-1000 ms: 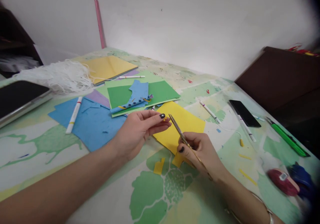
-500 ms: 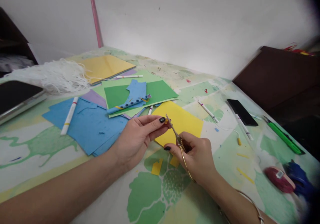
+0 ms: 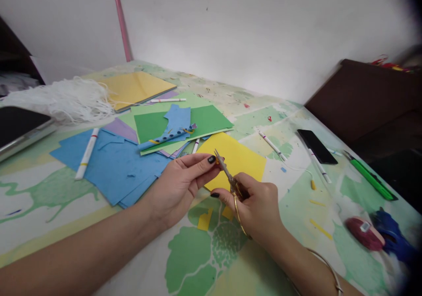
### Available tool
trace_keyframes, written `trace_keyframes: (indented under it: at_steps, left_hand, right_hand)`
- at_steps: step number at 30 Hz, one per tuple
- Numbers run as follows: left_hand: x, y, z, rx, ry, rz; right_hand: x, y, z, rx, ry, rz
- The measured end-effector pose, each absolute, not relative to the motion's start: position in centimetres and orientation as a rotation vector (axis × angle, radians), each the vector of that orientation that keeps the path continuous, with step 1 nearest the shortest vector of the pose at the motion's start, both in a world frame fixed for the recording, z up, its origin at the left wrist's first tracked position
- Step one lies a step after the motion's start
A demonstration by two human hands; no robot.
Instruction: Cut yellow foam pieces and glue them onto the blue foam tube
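My left hand (image 3: 184,181) pinches a small yellow scrap of paper (image 3: 217,160) between thumb and fingers, mostly hidden by the fingertips. My right hand (image 3: 257,203) grips a pair of gold-handled scissors (image 3: 233,184), the blades slightly parted and pointing up at the scrap. Beneath the hands lies a yellow paper sheet (image 3: 242,155). Closer to me on the tabletop rest a cut yellow paper piece (image 3: 205,221) and another yellow scrap (image 3: 227,213). A rolled blue paper tube (image 3: 165,138) with dark dots lies on a green sheet (image 3: 211,116).
Blue sheets (image 3: 115,168) with a marker (image 3: 87,154) lie left, below white string (image 3: 62,100) and a yellow pad (image 3: 138,87). To the right are a phone (image 3: 317,146), a green box cutter (image 3: 371,177), a red mouse-shaped object (image 3: 364,233) and a blue object (image 3: 392,234).
The scissors have tilted and their blades now overlap the tips of my left fingers more. The whole view has shifted slightly, so things sit a little further left.
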State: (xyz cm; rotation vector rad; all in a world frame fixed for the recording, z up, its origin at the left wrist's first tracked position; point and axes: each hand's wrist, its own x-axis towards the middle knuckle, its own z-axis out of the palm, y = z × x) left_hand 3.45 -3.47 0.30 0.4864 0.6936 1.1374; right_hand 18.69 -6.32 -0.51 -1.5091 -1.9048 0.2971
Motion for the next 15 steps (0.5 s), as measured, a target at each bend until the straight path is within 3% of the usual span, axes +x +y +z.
trace_keyframes:
  at_steps: [15]
  left_hand:
    - [3.51, -3.49, -0.01, 0.469, 0.668, 1.141]
  right_hand:
    - [18.64, -6.32, -0.73, -1.418, -1.882, 0.209]
